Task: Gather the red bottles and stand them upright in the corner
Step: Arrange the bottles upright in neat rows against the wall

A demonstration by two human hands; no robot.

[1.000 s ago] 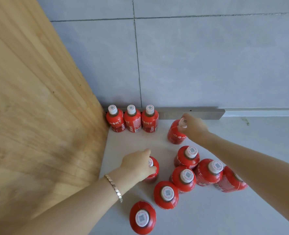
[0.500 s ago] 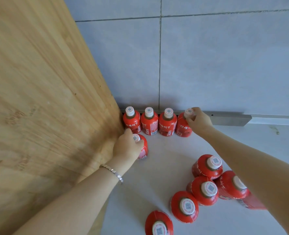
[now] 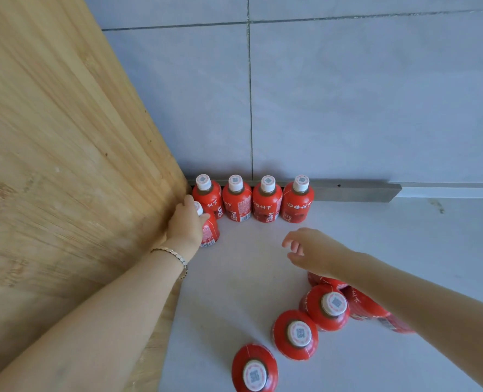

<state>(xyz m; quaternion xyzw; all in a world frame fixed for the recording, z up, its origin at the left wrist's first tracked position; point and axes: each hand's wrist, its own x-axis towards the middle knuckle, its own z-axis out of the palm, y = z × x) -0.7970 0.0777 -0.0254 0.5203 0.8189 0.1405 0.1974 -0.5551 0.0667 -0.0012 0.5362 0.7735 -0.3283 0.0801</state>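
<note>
Several red bottles with white caps stand in a row against the tiled wall, from the corner bottle (image 3: pixel 207 195) to the rightmost one (image 3: pixel 297 203). In front of the corner bottle stands another red bottle (image 3: pixel 210 232), and my left hand (image 3: pixel 186 223) is closed over its cap, beside the wooden panel. My right hand (image 3: pixel 312 250) hovers over the floor with its fingers apart and nothing in it. More red bottles stand loose near me: one (image 3: pixel 328 306) under my right forearm, one (image 3: pixel 296 334) beside it, one (image 3: pixel 254 369) at the bottom edge. My forearm partly hides others.
A wooden panel (image 3: pixel 64 165) forms the left wall of the corner. A grey tiled wall (image 3: pixel 347 94) closes the back, with a metal strip (image 3: pixel 356 190) along its foot. The floor (image 3: pixel 248 278) is pale grey.
My right hand has let go of the rightmost row bottle and drawn back towards me. My left hand has carried its bottle closer into the corner, up against the wooden panel.
</note>
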